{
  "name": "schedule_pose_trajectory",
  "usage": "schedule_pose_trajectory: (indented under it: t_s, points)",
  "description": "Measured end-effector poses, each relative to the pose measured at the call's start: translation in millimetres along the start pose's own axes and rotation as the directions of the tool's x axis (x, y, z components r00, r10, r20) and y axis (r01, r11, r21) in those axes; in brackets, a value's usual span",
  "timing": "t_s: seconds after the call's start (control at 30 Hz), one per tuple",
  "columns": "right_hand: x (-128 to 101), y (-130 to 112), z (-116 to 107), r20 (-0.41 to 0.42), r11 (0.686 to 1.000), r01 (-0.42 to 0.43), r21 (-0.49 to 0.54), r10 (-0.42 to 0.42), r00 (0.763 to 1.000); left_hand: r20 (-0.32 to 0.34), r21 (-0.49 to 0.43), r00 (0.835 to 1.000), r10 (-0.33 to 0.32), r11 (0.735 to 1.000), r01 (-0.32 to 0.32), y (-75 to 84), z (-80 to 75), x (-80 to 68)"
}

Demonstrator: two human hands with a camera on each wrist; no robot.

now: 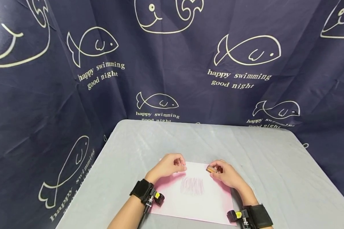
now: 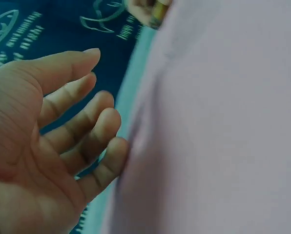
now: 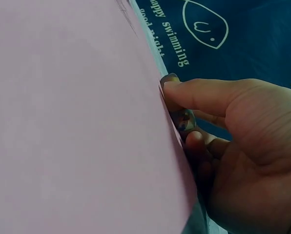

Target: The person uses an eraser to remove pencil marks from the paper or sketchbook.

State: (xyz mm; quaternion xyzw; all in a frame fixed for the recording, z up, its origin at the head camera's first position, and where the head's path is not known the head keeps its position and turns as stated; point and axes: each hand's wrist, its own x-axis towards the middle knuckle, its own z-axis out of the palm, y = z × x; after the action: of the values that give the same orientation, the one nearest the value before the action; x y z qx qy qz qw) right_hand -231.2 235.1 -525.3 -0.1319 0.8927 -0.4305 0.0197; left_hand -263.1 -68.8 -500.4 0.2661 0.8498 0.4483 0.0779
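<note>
A sheet of paper [image 1: 200, 205], white with pinkish edges, lies on the table and bears a patch of faint pink strokes [image 1: 192, 186]. Over its upper left part is my left hand [image 1: 167, 165], fingers loosely bent and nothing between them. In the left wrist view, that hand's little finger [image 2: 114, 153] is at the paper's edge; I cannot tell whether it touches. At the upper right corner my right hand [image 1: 227, 173] pinches a small brown-and-orange block [image 1: 211, 169] between thumb and fingers. The block's stained end [image 3: 184, 121] shows in the right wrist view, partly hidden by the fingers.
A pale grey cloth covers the table [image 1: 149, 140], which reaches beyond the paper at the back and both sides. Behind and to the left hangs a dark blue curtain [image 1: 189, 95] with fish drawings and lettering. Each wrist wears a black strap [image 1: 142, 190] with a small camera.
</note>
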Motion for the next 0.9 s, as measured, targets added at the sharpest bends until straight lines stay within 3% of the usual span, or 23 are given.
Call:
schedule_pose_trajectory:
  t_s: [0.2, 0.5, 0.63, 0.9]
  points:
    - [-3, 3, 2, 0.058, 0.999, 0.028, 0.030, -0.030, 0.998, 0.099, -0.038, 0.995, -0.021, 0.999, 0.025, -14.0, 2.1, -1.8]
    - [-5, -6, -16, 0.119, 0.990, 0.085, 0.112, -0.099, 0.988, 0.079, 0.057, 0.997, -0.012, 0.998, 0.008, -13.9, 9.5, 4.0]
    - [-5, -25, -20, 0.176, 0.992, 0.108, 0.067, -0.119, 0.977, 0.077, 0.082, 0.997, -0.021, 0.997, 0.014, -16.5, 11.8, 5.9]
    - [8, -82, -11, 0.371, 0.979, 0.195, -0.060, -0.159, 0.915, 0.090, 0.142, 0.996, 0.018, 0.989, -0.031, -20.6, 7.6, 11.6]
